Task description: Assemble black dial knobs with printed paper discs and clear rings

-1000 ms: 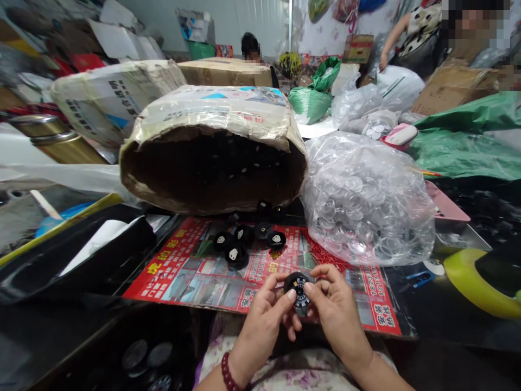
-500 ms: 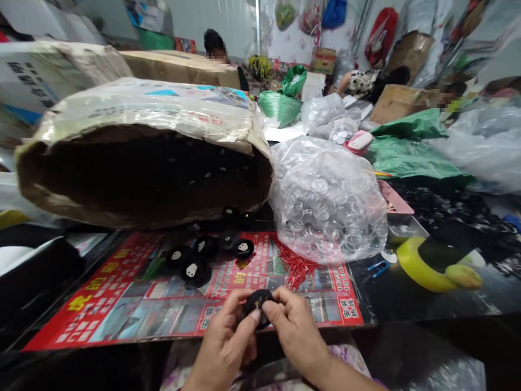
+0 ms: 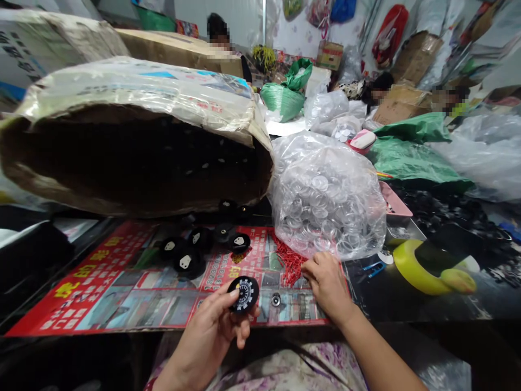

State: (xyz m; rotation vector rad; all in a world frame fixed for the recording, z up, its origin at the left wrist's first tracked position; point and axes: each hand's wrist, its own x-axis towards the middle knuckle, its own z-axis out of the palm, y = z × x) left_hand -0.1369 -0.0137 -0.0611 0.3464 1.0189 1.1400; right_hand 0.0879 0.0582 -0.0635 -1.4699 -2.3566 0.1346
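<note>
My left hand point(image 3: 211, 334) holds a small black round dial point(image 3: 243, 294) with white scale marks, face up, over the near edge of a red printed poster point(image 3: 122, 288). My right hand point(image 3: 325, 282) has left the dial and rests with its fingertips on a heap of thin red needles point(image 3: 290, 260) at the foot of a clear bag of transparent round covers point(image 3: 325, 198). A small metal piece point(image 3: 276, 299) lies on the poster between my hands. Several black round backs point(image 3: 187, 255) lie further back on the poster.
A big torn cardboard box point(image 3: 134, 146) lies on its side behind the poster, its dark opening full of black parts. A yellow tape roll point(image 3: 411, 266) and blue clips point(image 3: 372, 267) sit to the right. Green bags point(image 3: 411, 146) and people at work are beyond.
Both hands were together on the dial. Now my right hand has let go and moved right and forward to the red needles, while my left hand keeps the dial, face up.
</note>
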